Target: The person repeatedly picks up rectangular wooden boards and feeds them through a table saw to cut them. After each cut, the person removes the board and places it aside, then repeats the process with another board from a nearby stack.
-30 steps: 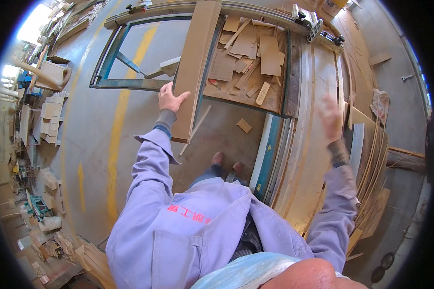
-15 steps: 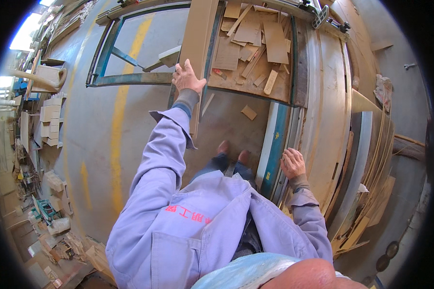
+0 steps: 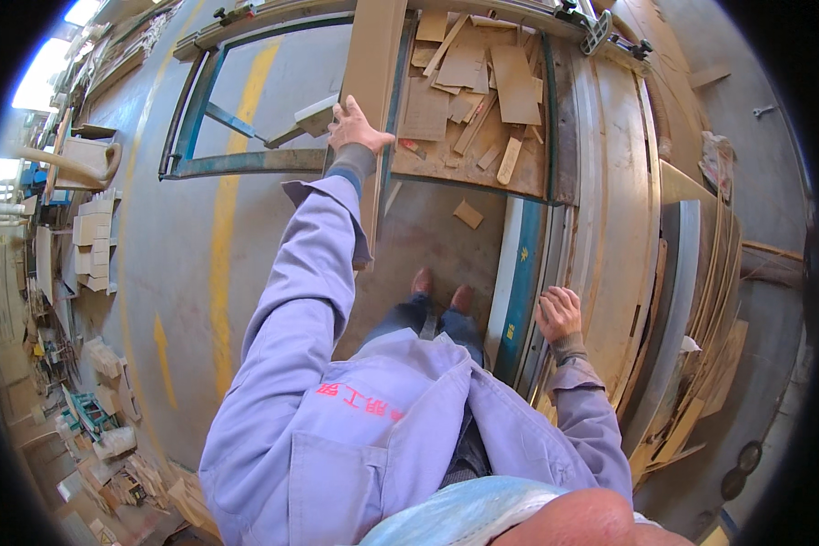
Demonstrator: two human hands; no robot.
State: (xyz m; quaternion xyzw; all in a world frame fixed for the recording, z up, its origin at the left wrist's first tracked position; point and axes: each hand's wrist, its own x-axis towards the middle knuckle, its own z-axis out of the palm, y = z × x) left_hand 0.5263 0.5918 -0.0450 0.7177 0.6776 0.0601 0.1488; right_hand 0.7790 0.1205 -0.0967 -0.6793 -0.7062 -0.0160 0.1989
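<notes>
My left hand [image 3: 359,132] lies across the long brown board [image 3: 369,55], fingers and thumb spread to grip it. The board runs from the top fence beam [image 3: 455,7] down beside a wooden tray [image 3: 419,162] strewn with several offcuts [image 3: 516,86]. My right hand [image 3: 560,312] is at the right on the long metal rail [image 3: 564,241] beside a teal machine beam [image 3: 521,273], fingers curled; what they grip, if anything, is hidden.
An open teal frame [image 3: 232,166] extends left over the floor with yellow markings [image 3: 223,255]. A small offcut [image 3: 469,214] lies near my feet [image 3: 461,298]. Stacked panels [image 3: 719,273] stand at the right; timber pieces [image 3: 96,241] and clutter line the left.
My right hand has come down from beside the upper table onto the rail and curled. My left hand has moved forward along the board.
</notes>
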